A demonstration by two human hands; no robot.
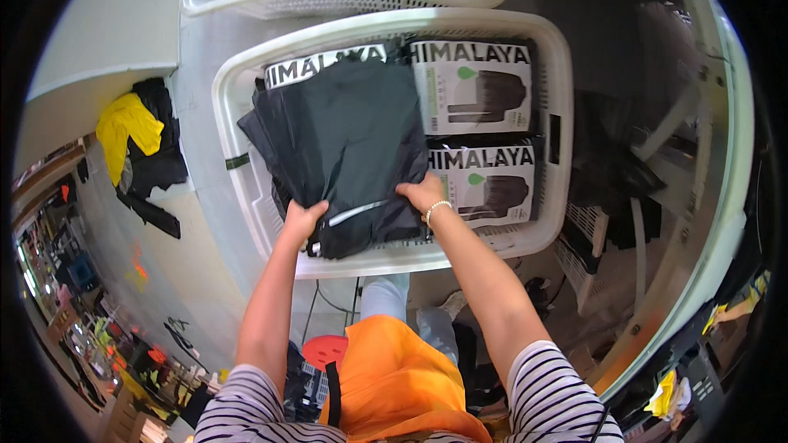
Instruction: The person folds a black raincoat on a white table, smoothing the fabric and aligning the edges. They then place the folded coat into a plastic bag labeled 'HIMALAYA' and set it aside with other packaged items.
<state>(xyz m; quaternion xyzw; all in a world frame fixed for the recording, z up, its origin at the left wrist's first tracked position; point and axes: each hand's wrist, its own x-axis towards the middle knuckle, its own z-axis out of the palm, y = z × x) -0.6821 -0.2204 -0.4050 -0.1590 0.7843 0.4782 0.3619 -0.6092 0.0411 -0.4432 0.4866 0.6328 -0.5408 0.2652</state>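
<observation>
A folded black garment (349, 131) lies over the left half of a white plastic basket (558, 57). Its near edge is gripped by my left hand (305, 220) at the left corner, thumb on top. At its right edge my right hand (423, 194), with a beaded bracelet at the wrist, pinches the dark fabric. The fingers of both hands are partly hidden beneath the cloth. Under the garment's far edge shows a white printed package (320, 64). Two more flat garment packages, one at the far right (476, 90) and one at the near right (492, 184), lie in the basket.
Another white basket (328, 2) with dark fabric stands beyond this one. Yellow and black clothing (135, 139) lies at the left on a pale surface. A red stool (324, 351) is below, near my orange apron (402, 385). Dark bundles and a white crate (584, 238) are at the right.
</observation>
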